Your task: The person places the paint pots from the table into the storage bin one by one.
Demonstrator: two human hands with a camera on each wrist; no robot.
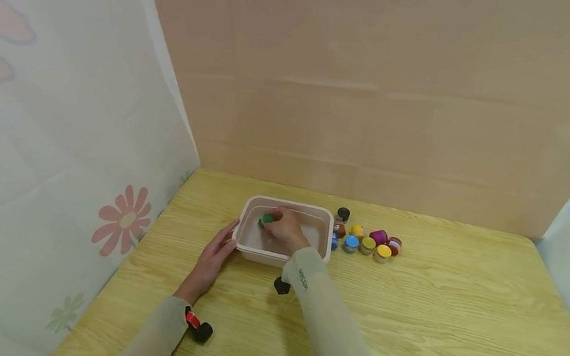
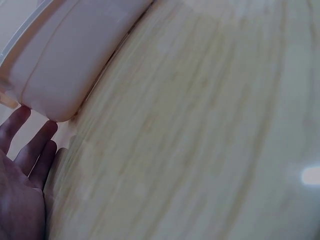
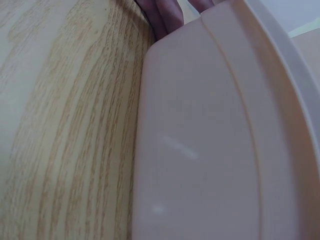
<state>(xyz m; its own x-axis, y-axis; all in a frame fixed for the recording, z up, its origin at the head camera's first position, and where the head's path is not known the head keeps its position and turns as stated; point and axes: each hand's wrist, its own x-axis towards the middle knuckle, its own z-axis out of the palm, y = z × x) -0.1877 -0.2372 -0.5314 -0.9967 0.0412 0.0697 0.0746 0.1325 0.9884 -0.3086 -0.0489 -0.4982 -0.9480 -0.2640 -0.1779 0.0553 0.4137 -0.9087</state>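
Note:
A pale pink plastic bin stands toward the back of the table. Inside it, near the left end, my right hand pinches a small green-lidded jar between thumb and fingers. Whether the jar touches the bin's floor I cannot tell. My left hand rests against the bin's left side; in the left wrist view its extended fingertips touch the lower corner of the bin wall. The right wrist view is filled by the bin's near wall, with left-hand fingers at the far corner; the right hand is hidden there.
Right of the bin several small jars stand or lie close together, among them a black-lidded jar, a light blue jar, a magenta jar, a red jar and a yellow jar. Printed sheeting borders the table's left side.

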